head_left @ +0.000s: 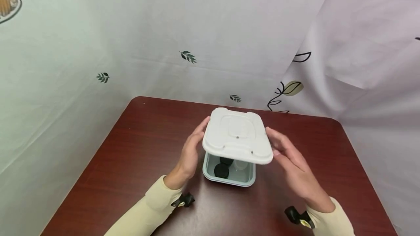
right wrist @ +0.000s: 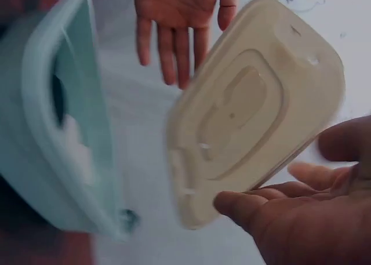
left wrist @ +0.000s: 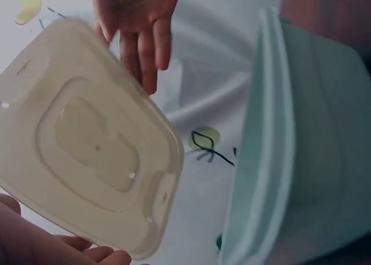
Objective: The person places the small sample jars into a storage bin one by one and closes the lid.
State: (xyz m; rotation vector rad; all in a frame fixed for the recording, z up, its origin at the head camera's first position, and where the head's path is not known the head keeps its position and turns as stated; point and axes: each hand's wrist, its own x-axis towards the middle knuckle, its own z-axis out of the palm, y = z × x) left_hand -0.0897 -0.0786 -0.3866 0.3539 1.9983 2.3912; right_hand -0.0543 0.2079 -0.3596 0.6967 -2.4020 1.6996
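A white lid (head_left: 238, 132) with rounded corners is held tilted above a pale blue-green box (head_left: 229, 182), its near edge lower than its far edge. My left hand (head_left: 189, 156) supports the lid's left edge with fairly straight fingers. On the opposite edge, the fingers and thumb of my right hand (head_left: 293, 166) touch the rim, the palm turned inward. In the right wrist view, the lid's underside (right wrist: 243, 114) shows pale and ridged. Inside the box sit black round pieces (head_left: 221, 170) and a whitish rounded piece (head_left: 240, 164), partly hidden by the lid.
The box stands on a dark red-brown table (head_left: 157, 137). Behind and beside the table hangs a pale cloth (head_left: 210, 39) printed with leaves. Both wrists carry black camera mounts; one is the right mount (head_left: 293, 215).
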